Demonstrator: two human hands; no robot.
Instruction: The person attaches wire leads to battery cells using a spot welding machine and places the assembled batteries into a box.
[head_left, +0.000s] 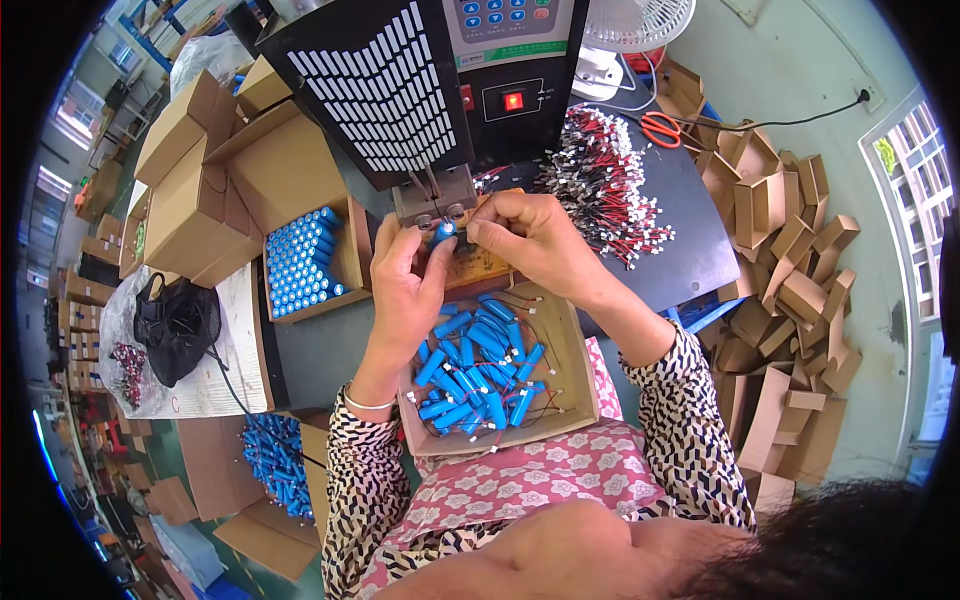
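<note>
My left hand (pixel 408 275) is closed around a blue cylindrical battery cell (pixel 445 232), its end up under the two electrode pins of a black spot-welding machine (pixel 510 110). On the other side of the cell, my right hand (pixel 530 235) pinches with thumb and forefinger; what lies between those fingertips is too small to make out. Below both hands, a cardboard tray (pixel 585 375) holds several blue cells with thin wires and white plugs. A brown block (pixel 480 268) stands under the pins.
At left, an open carton (pixel 352 240) holds upright blue cells. Wire leads (pixel 610 185) with white plugs are heaped at right near orange-handled scissors (pixel 661 129). A fan (pixel 640 20) stands behind. Cardboard pieces (pixel 790 290) pile up far right; another box of cells (pixel 278 465) sits lower left.
</note>
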